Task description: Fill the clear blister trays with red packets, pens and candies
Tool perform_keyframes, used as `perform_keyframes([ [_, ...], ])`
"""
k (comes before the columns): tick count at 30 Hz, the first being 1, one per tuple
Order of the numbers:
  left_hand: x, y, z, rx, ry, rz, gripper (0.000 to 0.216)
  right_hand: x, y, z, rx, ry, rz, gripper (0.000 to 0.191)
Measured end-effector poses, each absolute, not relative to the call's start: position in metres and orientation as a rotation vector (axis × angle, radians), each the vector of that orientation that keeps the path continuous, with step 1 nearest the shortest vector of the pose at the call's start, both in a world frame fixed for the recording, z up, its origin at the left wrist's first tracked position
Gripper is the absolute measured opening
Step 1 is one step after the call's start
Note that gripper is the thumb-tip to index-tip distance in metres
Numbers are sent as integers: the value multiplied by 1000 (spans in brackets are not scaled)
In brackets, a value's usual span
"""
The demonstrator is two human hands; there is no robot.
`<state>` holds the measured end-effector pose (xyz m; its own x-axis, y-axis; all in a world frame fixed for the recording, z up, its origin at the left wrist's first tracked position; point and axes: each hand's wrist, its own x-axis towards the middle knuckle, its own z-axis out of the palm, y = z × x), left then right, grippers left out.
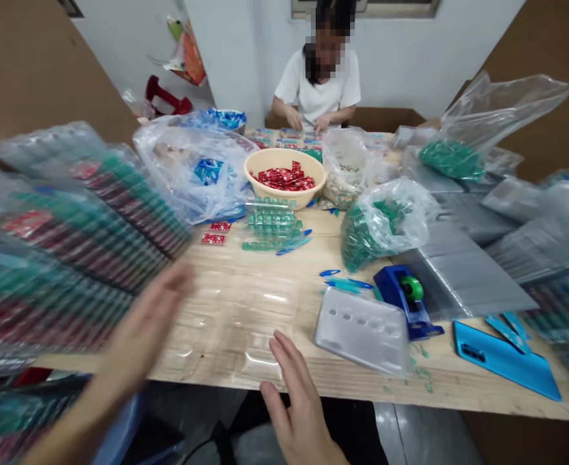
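My left hand [143, 329] hovers open over the left part of the wooden table [458, 384], fingers stretched out and blurred by motion, close to the stacked filled packets [71, 245]. Near the front edge, my right hand [294, 400] is open too, its fingertips by a clear plastic blister tray [245, 316] lying flat on the wood. Neither hand holds anything. A second, whitish blister tray [362, 329] lies just right of my right hand.
A blue tape dispenser [407, 297] and a blue phone [504, 358] lie at the right. A beige bowl of red packets [284, 175], green pieces in clear bags [385, 223], and grey sheet stacks [463, 278] fill the back and right. A person in white [320, 81] works opposite.
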<state>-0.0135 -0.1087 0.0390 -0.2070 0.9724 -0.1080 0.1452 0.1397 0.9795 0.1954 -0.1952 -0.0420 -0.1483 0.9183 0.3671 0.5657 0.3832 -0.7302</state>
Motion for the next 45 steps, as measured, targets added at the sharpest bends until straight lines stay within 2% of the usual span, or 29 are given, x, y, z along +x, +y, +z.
perform_keyframes([
  [4, 57, -131, 18, 405, 809, 715, 70, 189, -168, -16, -1038, -1957, 218, 66],
  [7, 68, -127, 26, 464, 599, 690, 69, 199, -157, -11, -1136, -1964, 6, 62],
  [9, 58, -111, 33, 743, 661, 837, 66, 215, -158, -10, -1327, -1888, -8, 57],
  [12, 47, -76, 30, 1334, 1027, 861, 45, 237, -166, -6, -1429, -1818, 65, 44],
  [16, 87, -25, 6, 2215, 1435, 278, 33, 244, -177, 3, -1247, -1816, 140, 30],
  [18, 125, -1, -9, 2389, 1472, 83, 32, 240, -177, 6, -1208, -1784, 160, 27],
  [23, 209, 50, -38, 2352, 1795, -72, 54, 230, -170, 1, -1206, -1647, 133, 31],
  [28, 238, 82, -51, 2208, 2028, -253, 64, 237, -163, -10, -1223, -1574, 119, 34],
  [37, 237, 82, -52, 2306, 1934, -322, 34, 247, -163, -14, -1151, -1643, 209, 26],
  [45, 226, 70, -42, 2466, 1691, -112, 26, 256, -171, -16, -1165, -1739, 318, 23],
])
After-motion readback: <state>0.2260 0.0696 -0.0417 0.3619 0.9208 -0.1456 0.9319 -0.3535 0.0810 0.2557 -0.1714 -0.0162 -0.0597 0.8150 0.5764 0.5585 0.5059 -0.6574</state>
